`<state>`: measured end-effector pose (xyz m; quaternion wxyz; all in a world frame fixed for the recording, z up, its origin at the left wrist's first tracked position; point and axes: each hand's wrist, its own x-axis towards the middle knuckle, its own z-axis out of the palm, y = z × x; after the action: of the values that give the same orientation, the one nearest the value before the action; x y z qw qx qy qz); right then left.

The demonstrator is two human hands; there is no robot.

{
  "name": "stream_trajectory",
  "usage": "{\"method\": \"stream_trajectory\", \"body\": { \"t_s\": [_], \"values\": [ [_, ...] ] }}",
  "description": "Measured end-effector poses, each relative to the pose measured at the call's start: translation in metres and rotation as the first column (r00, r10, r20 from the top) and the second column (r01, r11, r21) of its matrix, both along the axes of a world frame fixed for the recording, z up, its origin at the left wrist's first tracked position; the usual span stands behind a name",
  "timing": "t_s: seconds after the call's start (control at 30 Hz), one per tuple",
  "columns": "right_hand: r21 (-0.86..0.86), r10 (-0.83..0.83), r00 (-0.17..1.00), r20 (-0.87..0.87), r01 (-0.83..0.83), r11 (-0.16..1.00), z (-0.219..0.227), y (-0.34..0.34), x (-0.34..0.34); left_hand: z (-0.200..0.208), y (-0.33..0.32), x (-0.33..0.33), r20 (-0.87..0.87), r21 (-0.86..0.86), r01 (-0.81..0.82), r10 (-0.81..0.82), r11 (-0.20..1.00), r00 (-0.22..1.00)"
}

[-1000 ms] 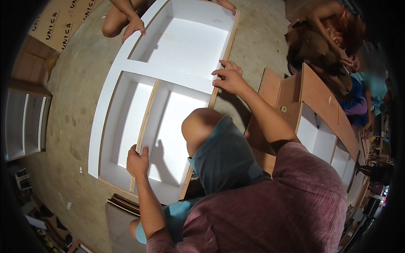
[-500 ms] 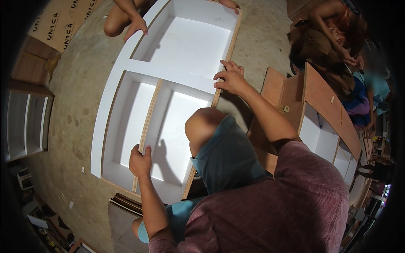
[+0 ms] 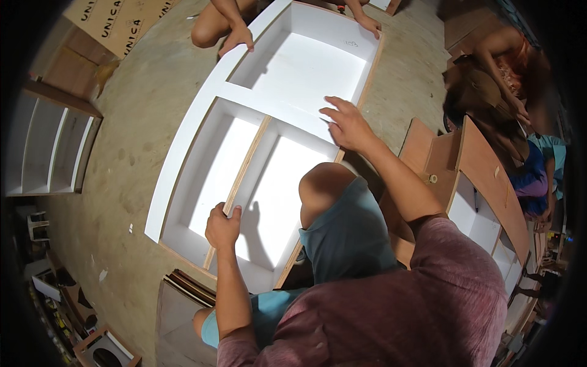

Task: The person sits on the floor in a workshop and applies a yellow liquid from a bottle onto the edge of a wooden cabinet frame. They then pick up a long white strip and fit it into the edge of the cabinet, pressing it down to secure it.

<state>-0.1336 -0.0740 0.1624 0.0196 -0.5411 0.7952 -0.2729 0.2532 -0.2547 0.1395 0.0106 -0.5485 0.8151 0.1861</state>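
A white cabinet carcass (image 3: 183,153) with raw plywood edges lies on the floor in front of me, its open compartments facing up. My left hand (image 3: 222,226) is closed round the lower end of its long divider (image 3: 247,160), thumb on one side. At the right end of the white crosspiece (image 3: 275,105), my right hand (image 3: 348,124) has its fingers spread and holds nothing; whether it touches the cabinet I cannot tell. At the far end, another person's hands, one on the left rim (image 3: 237,40) and one at the right corner (image 3: 369,25), rest on the cabinet.
A partly built cabinet with a curved plywood panel (image 3: 492,177) stands to my right. Beyond it people sit working (image 3: 501,73). A shelf unit (image 3: 52,144) stands at the left, and stacked boards (image 3: 186,290) lie by my left knee. Printed cardboard (image 3: 125,24) is at the far left.
The view has shifted, so the scene sits further right. My right hand has moved from the cabinet's right edge onto or over the crosspiece, fingers spreading. My left hand keeps its hold on the divider.
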Motion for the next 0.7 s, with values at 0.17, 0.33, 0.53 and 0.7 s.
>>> {"method": "stream_trajectory", "body": {
  "t_s": [0.17,0.33,0.53,0.7],
  "values": [
    [0.102,0.370,0.924,-0.095,-0.360,0.927,-0.002,-0.045,0.014,0.005,0.000,0.000,0.009,0.021,-0.019,0.019,1.000,1.000],
    [0.431,0.478,0.860,-0.179,-0.368,0.824,-0.013,-0.053,0.010,0.003,0.000,0.000,0.031,0.042,-0.013,0.012,0.999,0.999],
    [0.457,0.495,0.846,-0.198,-0.368,0.810,-0.017,-0.061,0.008,0.011,-0.001,-0.005,0.055,0.090,-0.025,0.021,0.996,0.998],
    [0.471,0.513,0.825,-0.238,-0.364,0.803,-0.019,-0.083,0.006,0.006,-0.002,-0.002,0.077,0.089,-0.013,0.007,0.996,0.997]
  ]
}}
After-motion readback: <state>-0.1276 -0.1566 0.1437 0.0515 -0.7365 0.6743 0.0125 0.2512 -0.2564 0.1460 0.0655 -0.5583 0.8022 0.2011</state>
